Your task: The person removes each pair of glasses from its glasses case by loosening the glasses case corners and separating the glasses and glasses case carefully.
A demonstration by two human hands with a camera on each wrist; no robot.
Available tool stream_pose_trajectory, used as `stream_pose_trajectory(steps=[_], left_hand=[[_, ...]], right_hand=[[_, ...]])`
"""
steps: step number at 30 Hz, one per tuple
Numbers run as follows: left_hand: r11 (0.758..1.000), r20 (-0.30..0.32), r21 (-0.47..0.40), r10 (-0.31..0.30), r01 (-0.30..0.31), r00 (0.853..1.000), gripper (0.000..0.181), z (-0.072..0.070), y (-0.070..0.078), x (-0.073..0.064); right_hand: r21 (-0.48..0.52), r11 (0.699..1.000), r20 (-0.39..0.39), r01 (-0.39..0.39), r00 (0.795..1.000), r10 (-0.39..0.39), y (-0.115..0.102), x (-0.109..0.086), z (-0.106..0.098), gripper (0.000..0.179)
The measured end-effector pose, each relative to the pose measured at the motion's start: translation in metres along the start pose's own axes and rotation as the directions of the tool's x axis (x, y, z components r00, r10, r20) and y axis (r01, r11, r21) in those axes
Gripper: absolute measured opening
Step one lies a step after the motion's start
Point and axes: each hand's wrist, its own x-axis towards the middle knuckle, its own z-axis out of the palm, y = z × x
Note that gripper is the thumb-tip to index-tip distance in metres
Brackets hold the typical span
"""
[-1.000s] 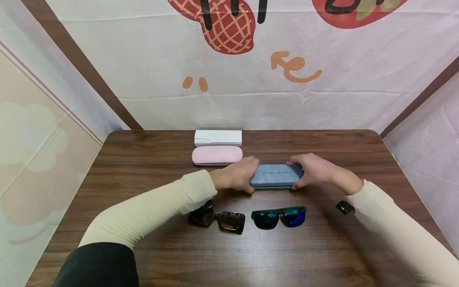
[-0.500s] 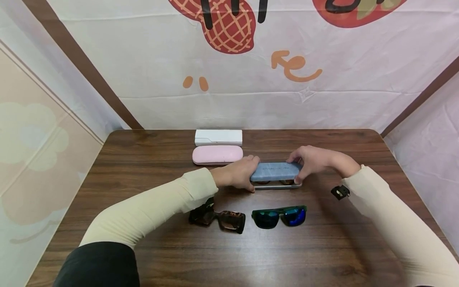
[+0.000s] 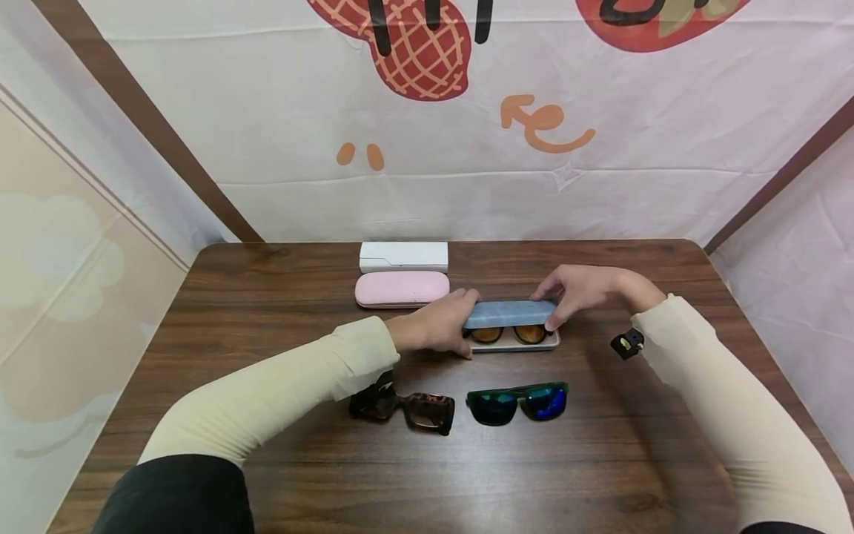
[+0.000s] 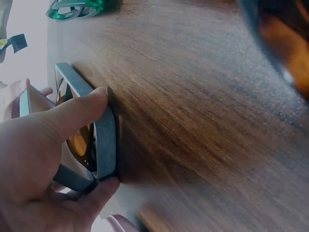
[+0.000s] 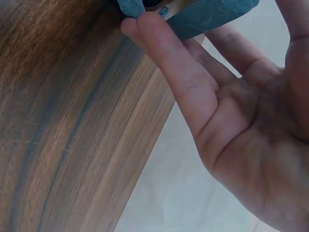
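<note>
A blue glasses case (image 3: 510, 314) lies partly open at mid-table, its lid tilted up and back. Inside, sunglasses with round amber lenses (image 3: 530, 334) show beneath the lid. My left hand (image 3: 435, 325) grips the left end of the case, and in the left wrist view the thumb (image 4: 89, 106) and a finger hold the lower shell (image 4: 106, 145). At the right end, my right hand (image 3: 588, 288) holds the raised lid between thumb and fingers. The right wrist view shows fingers at the blue lid (image 5: 212, 18), with much of the case out of frame.
Behind the left hand lie a pink glasses case (image 3: 402, 288) and a white case (image 3: 403, 256). Nearer me are tortoiseshell sunglasses (image 3: 427, 412), partly under the left sleeve, and green-framed sunglasses with blue lenses (image 3: 517, 404). A printed cloth (image 3: 427, 200) hangs behind the table.
The case was closed one second ago. My right hand has lifted its front edge up and back, uncovering the amber sunglasses. My left hand has stayed at the left end.
</note>
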Motion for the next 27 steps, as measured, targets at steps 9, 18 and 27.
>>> stream_pose_trajectory(steps=[9, 18, 27], left_hand=[[0.998, -0.086, -0.057, 0.037, -0.042, 0.996, 0.092, 0.006, -0.003, -0.007], [0.990, -0.150, -0.120, 0.059, -0.077, 0.987, 0.104, 0.008, -0.005, -0.008], [0.987, -0.152, -0.139, 0.059, -0.080, 0.987, 0.107, 0.009, -0.004, -0.008]], right_hand=[[0.090, 0.996, 0.076, 0.001, 0.997, -0.008, 0.003, 0.000, -0.004, 0.067], [0.287, 0.957, 0.123, -0.034, 0.992, -0.002, 0.014, -0.001, -0.005, 0.066], [0.346, 0.935, 0.100, -0.073, 0.994, 0.041, 0.024, 0.000, -0.004, 0.067]])
